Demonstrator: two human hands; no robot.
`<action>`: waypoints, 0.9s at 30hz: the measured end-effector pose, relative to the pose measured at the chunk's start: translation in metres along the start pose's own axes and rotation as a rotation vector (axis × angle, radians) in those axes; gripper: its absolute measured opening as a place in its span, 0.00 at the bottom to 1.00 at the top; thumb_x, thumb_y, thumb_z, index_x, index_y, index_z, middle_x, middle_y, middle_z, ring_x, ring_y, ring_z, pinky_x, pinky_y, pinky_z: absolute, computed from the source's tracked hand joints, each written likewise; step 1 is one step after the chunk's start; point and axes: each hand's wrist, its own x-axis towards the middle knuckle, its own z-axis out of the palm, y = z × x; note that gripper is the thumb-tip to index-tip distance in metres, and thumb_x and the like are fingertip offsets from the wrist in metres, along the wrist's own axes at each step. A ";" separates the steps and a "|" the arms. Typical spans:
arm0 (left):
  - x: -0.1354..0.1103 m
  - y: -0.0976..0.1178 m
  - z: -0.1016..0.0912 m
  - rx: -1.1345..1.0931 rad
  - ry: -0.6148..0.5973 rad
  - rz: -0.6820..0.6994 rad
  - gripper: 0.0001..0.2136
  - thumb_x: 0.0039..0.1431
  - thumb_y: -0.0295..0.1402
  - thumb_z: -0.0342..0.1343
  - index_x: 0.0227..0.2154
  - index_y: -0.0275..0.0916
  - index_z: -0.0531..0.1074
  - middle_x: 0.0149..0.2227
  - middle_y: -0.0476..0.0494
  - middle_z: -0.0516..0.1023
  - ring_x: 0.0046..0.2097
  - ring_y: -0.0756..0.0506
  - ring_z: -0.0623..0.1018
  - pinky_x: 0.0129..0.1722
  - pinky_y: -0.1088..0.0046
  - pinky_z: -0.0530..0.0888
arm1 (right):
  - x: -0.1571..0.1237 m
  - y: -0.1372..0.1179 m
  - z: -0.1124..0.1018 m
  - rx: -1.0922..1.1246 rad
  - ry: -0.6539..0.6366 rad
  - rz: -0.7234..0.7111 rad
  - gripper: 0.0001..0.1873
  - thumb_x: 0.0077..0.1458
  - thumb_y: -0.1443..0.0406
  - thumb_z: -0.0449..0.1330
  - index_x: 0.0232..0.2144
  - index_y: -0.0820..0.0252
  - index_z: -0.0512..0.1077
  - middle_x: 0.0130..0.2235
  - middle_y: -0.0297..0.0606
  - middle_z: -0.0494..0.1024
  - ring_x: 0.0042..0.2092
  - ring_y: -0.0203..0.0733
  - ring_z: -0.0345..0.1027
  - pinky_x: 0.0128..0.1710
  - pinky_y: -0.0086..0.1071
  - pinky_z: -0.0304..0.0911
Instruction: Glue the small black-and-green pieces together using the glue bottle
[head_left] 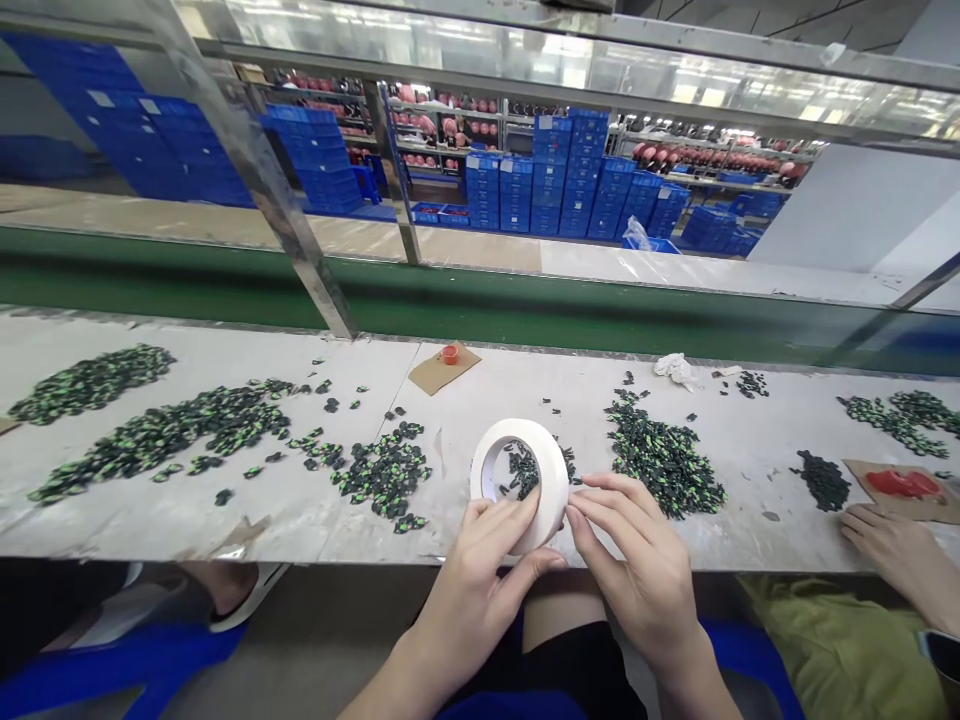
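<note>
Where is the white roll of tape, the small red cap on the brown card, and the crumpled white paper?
white roll of tape [525,432]: head view, top of its ring.
small red cap [449,353]: head view, its middle.
crumpled white paper [675,367]: head view, its middle.

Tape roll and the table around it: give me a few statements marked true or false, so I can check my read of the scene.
1. Both hands are on the tape roll. True: the left hand grips it and the right hand has its fingertips at the roll's side.
2. The tape roll is blue. False: it is white.
3. Small green-and-black parts lie in piles on the table. True.
4. The red cap lies inside the tape roll. False: it sits on a cardboard piece farther back.
5. Another person's hand rests at the table's right end. True.
</note>
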 end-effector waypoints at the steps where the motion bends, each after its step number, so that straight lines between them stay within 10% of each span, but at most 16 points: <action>1: -0.001 0.001 0.000 0.025 0.001 0.008 0.17 0.63 0.39 0.54 0.51 0.38 0.73 0.35 0.41 0.82 0.33 0.44 0.77 0.35 0.67 0.74 | 0.000 -0.001 0.001 -0.007 0.003 0.000 0.11 0.57 0.75 0.58 0.39 0.57 0.75 0.33 0.39 0.79 0.40 0.46 0.73 0.38 0.42 0.73; 20: -0.051 -0.048 -0.023 0.609 0.036 0.316 0.16 0.63 0.21 0.50 0.52 0.38 0.70 0.38 0.41 0.83 0.40 0.44 0.81 0.42 0.70 0.69 | -0.013 0.004 0.022 0.102 0.015 0.119 0.08 0.55 0.73 0.56 0.30 0.55 0.69 0.26 0.35 0.74 0.36 0.44 0.71 0.36 0.37 0.69; 27: -0.077 -0.096 -0.056 0.611 0.005 0.440 0.20 0.64 0.21 0.43 0.55 0.43 0.69 0.36 0.42 0.83 0.38 0.44 0.82 0.42 0.69 0.73 | -0.037 0.006 0.046 0.697 -0.170 0.776 0.12 0.57 0.58 0.57 0.27 0.58 0.73 0.32 0.40 0.77 0.32 0.41 0.72 0.30 0.33 0.70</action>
